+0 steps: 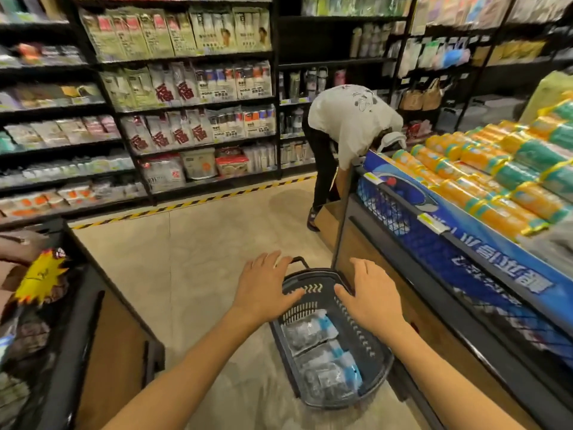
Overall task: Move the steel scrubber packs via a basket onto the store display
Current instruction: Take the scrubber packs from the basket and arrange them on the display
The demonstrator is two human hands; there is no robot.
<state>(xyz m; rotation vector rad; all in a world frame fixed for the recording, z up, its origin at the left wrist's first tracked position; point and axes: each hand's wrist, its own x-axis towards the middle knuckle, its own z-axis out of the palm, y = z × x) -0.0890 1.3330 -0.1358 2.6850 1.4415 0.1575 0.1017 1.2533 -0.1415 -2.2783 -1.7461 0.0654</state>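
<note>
A dark blue plastic basket (369, 352) sits on the floor in front of me, its black handle (299, 260) lying at the far end. Inside lie several clear packs of steel scrubbers (313, 332) with blue labels. My left hand (266, 285) hovers over the basket's far left rim, fingers spread and empty. My right hand (369, 293) hovers over the far right rim, fingers also straight and holding nothing. The store display (465, 212) with a blue banner front stands right beside the basket.
The display on the right carries rows of orange and green wrapped rolls (483, 181). A person (347, 128) bends over at its far corner. A dark bin (77, 321) with a yellow star tag stands on the left. Stocked shelves (192, 103) line the back; beige floor (201, 259) lies between.
</note>
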